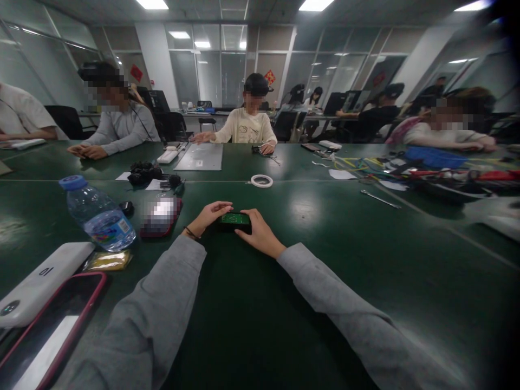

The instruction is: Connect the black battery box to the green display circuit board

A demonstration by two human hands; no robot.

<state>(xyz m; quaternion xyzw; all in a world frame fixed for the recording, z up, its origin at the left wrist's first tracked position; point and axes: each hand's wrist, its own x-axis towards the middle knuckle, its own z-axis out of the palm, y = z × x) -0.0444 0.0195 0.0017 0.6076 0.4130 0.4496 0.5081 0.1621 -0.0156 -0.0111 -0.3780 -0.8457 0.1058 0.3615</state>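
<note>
In the middle of the head view, a small black box with a green circuit board on its top sits low at the green table. My left hand is at the box's left end, fingers bent over its far edge and a dark band round the wrist. Closed round the right end is my right hand, with the thumb on the near side and the fingers on the far side. The underside of the box is hidden, so I cannot tell whether it touches the table.
To the left are a phone, a water bottle, a yellow packet, a white power bank and a larger phone. Ahead lies a white tape ring. Rightward are a wrench and tangled cables. Several people sit across.
</note>
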